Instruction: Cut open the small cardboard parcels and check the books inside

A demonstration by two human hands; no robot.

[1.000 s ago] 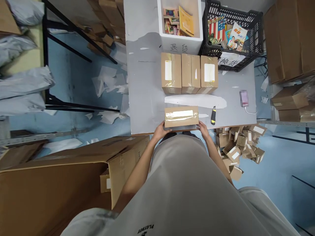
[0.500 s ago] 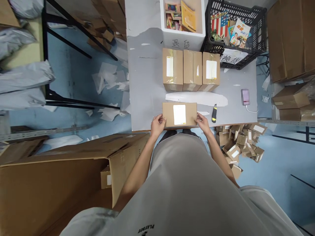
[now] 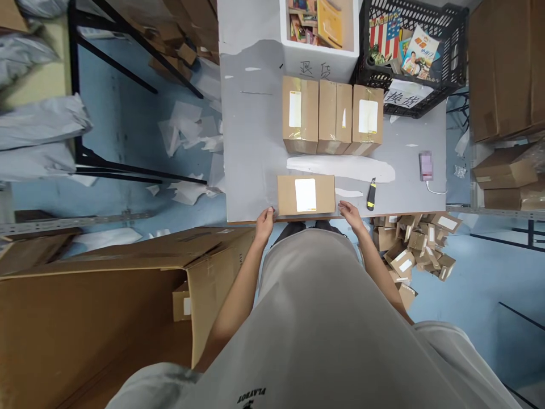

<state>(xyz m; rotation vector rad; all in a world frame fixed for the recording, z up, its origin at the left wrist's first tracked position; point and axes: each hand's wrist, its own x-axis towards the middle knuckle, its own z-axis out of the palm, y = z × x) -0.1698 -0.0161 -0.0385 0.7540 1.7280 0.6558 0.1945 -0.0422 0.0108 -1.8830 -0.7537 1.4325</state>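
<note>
A brown cardboard box (image 3: 285, 195) with a white label lies flat at the front edge of the grey table (image 3: 251, 147). Just off its lower left corner is my left hand (image 3: 264, 223), thumb and fingers pressed together at the table edge; whether anything small is between them does not show. My right hand (image 3: 349, 214) hovers a little right of the box, fingers apart and holding nothing. A black and yellow cutter (image 3: 372, 195) rests to the right, beyond that hand. Three taped boxes (image 3: 335, 136) stand in a row farther back.
Behind the row are a white bin (image 3: 319, 59) and a black crate (image 3: 413, 76) with booklets. A phone (image 3: 426, 165) on a cable lies at the right. A large open carton (image 3: 221, 284) is at lower left; several small boxes (image 3: 419, 244) lie on the floor at right.
Both hands have let go of the labelled box. It sits slightly farther left, my left hand has shifted left and down, and my right hand has come away from its side.
</note>
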